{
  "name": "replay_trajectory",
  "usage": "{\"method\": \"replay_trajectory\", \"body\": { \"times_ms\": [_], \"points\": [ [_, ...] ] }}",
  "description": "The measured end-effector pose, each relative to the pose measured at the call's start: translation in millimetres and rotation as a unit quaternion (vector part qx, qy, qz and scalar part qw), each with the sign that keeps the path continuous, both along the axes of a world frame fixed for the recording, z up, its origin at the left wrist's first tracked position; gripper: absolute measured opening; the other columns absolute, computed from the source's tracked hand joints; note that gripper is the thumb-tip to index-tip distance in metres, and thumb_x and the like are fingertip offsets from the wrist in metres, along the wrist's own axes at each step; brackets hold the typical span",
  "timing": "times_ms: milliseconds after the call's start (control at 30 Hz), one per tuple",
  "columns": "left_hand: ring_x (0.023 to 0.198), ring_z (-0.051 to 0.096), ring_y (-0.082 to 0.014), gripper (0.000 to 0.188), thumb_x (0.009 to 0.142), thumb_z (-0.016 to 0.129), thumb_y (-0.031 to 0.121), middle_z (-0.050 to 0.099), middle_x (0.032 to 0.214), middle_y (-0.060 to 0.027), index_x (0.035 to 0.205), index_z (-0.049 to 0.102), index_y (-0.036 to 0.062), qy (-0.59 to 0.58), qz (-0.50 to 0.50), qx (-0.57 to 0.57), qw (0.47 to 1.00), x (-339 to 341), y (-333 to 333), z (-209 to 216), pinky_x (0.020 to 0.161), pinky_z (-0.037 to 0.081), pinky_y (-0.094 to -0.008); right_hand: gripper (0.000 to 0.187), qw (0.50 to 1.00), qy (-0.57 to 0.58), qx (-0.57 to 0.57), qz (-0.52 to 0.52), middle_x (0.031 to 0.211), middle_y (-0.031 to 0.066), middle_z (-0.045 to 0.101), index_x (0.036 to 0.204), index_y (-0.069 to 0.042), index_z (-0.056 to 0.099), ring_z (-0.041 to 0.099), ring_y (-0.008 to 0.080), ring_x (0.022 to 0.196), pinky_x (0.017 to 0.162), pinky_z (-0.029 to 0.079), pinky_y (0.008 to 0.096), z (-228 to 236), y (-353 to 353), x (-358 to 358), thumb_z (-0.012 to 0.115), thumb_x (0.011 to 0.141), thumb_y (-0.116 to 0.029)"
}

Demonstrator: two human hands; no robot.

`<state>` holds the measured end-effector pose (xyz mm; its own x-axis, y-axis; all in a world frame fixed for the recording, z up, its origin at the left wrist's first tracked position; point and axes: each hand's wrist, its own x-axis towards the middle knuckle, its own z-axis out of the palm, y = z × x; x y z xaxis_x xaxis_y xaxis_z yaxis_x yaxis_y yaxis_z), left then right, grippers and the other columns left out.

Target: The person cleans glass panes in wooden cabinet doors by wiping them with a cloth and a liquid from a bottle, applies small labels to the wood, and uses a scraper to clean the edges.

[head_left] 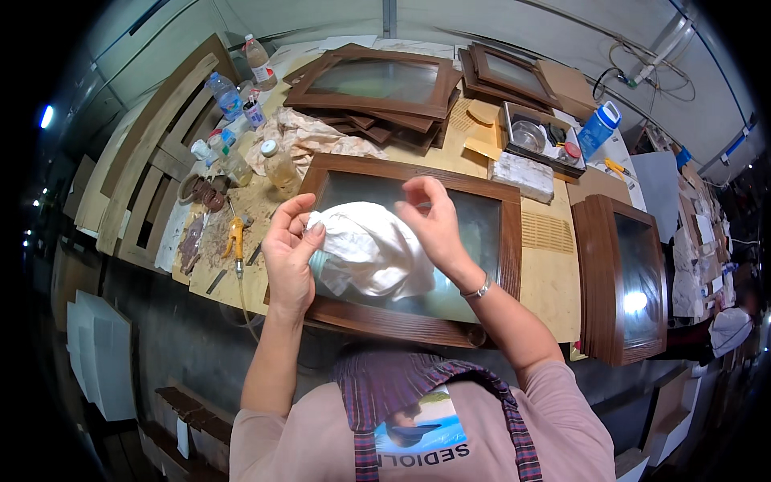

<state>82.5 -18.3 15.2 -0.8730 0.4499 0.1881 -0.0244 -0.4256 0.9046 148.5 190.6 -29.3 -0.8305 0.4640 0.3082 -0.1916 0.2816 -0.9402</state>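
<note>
A white cloth, bunched and folded, hangs between my two hands over a brown wooden frame with a frosted glass panel. At the cloth's left corner, my left hand is closed, pinching the fabric between thumb and fingers. A bit of pale green shows beside that thumb, under the cloth. My right hand is at the cloth's upper right edge with curled fingers that appear to grip it; the fingertips are partly hidden. The frame lies flat near the table's front edge, its middle covered by the cloth.
More glazed frames are stacked at the back and on the right. Left of the work stand a bottle of yellowish liquid, a crumpled rag and a yellow air gun with a hose. A box of supplies sits back right.
</note>
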Motion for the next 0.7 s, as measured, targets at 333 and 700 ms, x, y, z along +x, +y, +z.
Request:
{"method": "replay_trajectory", "body": {
  "times_ms": [333, 700],
  "points": [
    [0.09, 0.061, -0.01, 0.035, 0.087, 0.065, -0.009, 0.065, 0.101, -0.0067, 0.121, 0.06, -0.0047, 0.114, 0.06, -0.049, 0.99, -47, -32, 11, 0.081, 0.051, -0.0222, 0.014, 0.975, -0.089, -0.065, 0.195, 0.081, 0.0044, 0.071, 0.091, 0.004, 0.074, 0.06, 0.0079, 0.074, 0.068, 0.049, 0.0264, 45, -11, -17, 0.071, 0.087, -0.009],
    [0.073, 0.057, -0.0065, 0.018, 0.09, 0.067, -0.003, 0.064, 0.093, -0.0038, 0.107, 0.065, -0.0027, 0.111, 0.186, 0.011, 0.976, -108, -126, 14, 0.058, 0.044, -0.0182, 0.02, 0.975, -0.027, -0.173, 0.137, 0.085, 0.0027, 0.071, 0.1, 0.003, 0.074, 0.061, 0.008, 0.075, 0.074, 0.05, 0.0231, 69, -29, -47, 0.068, 0.094, -0.015]
  ]
}}
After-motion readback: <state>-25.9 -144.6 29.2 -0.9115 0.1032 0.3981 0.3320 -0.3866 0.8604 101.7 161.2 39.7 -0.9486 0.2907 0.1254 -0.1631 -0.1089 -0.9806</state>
